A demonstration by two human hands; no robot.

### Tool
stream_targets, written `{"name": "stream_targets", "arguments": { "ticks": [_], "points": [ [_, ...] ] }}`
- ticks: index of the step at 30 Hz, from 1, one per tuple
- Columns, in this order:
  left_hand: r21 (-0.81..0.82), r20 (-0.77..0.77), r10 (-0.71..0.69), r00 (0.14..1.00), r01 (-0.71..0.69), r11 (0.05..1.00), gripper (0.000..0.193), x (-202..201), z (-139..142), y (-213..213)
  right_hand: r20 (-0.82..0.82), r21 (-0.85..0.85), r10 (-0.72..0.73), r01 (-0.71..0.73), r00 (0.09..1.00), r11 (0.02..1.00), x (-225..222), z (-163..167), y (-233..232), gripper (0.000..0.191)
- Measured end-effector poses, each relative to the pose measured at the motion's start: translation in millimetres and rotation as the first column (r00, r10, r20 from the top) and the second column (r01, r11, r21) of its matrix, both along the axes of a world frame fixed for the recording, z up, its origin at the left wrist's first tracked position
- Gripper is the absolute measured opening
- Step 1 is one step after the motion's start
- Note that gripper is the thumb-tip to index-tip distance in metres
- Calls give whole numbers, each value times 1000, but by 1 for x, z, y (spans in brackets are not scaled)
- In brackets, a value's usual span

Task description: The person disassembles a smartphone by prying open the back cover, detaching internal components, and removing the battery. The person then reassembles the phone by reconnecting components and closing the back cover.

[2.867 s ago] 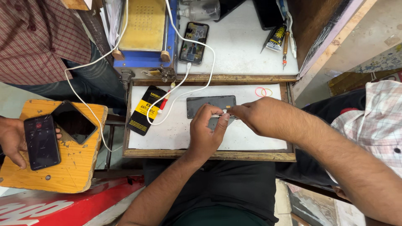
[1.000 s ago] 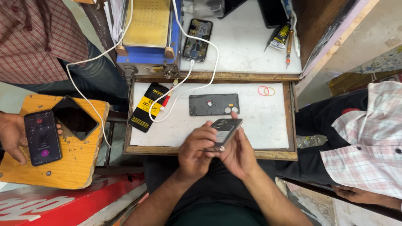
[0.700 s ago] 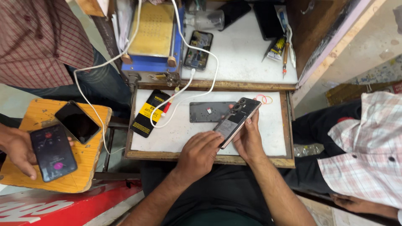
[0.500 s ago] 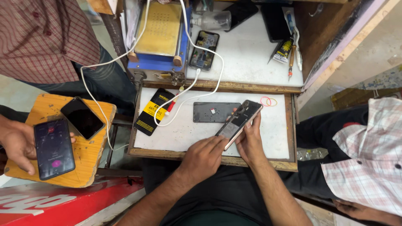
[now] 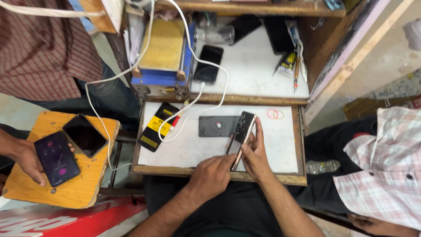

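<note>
I hold a slim smartphone (image 5: 241, 136) on edge above the white tray top (image 5: 280, 145) of the open drawer. My right hand (image 5: 255, 153) grips its right side, with the index finger lying along the edge. My left hand (image 5: 212, 175) pinches its lower end from the left. A dark back cover or panel (image 5: 217, 126) lies flat on the tray just behind the phone.
A black and yellow packet (image 5: 155, 126) lies at the tray's left with a white cable (image 5: 193, 103). Rubber bands (image 5: 275, 114) sit far right. A second phone (image 5: 209, 63) and a blue heating pad (image 5: 164, 48) are behind. At left, another person's hand (image 5: 26, 158) holds a phone over a wooden stool (image 5: 83, 188).
I picked the phone up from the tray and brought it close, then tilted it on edge over the tray. My view has shifted nearer to the bench.
</note>
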State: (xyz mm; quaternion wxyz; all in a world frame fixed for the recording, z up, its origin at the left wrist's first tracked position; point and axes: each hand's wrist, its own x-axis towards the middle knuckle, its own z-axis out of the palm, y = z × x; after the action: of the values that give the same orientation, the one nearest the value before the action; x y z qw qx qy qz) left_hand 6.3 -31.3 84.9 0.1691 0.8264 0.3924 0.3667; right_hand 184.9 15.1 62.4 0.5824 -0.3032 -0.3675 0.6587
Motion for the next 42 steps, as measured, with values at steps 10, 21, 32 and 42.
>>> {"name": "stream_targets", "arguments": {
  "ticks": [10, 21, 32, 42],
  "points": [
    [-146, -50, 45, 998, -52, 988, 54, 8, -2, -7, 185, 132, -95, 71, 978, 989, -2, -6, -2, 109],
    [-267, -72, 43, 996, -61, 962, 60, 7, 5, -11, 256, 191, -130, 82, 958, 978, 0, -5, -4, 111],
    [-159, -46, 5, 999, -12, 987, 63, 2, 9, -10, 343, 213, -158, 87, 926, 973, 0, -5, -9, 105],
    [-188, -39, 37, 999, -44, 981, 56, 5, 5, -9, 462, 135, -175, 127, 870, 983, 0, -4, -14, 101]
  ]
}}
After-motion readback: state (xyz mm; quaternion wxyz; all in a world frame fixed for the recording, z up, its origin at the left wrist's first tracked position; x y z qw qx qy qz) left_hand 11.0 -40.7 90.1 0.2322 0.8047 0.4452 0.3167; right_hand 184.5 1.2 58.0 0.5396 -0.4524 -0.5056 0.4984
